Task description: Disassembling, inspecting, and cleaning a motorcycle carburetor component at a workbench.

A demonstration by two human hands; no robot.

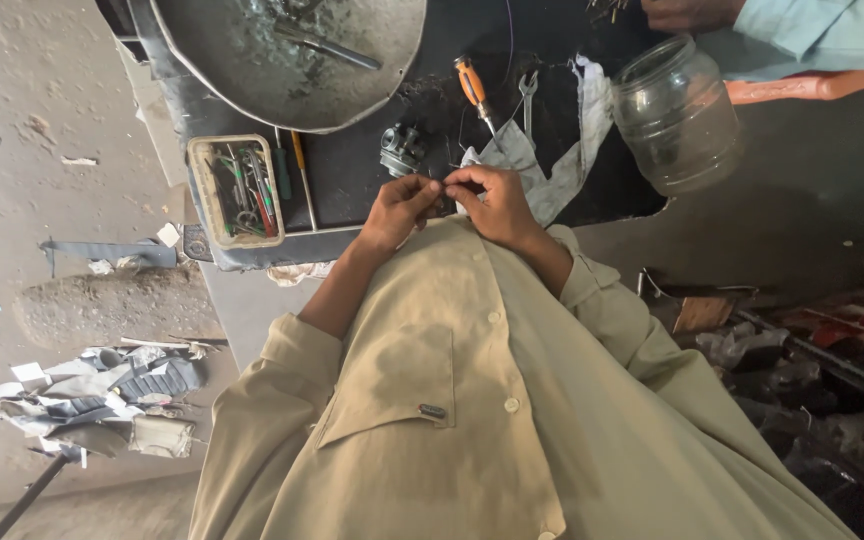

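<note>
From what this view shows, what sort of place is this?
Probably a small repair workshop. A screwdriver and a wrench lie on the dark, greasy bench, a box of hand tools stands beside them, and a small engine part sits nearby.

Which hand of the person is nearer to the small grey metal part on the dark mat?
The left hand. It is just below the grey metal part, while the right hand is further to the side, over the white rag.
</note>
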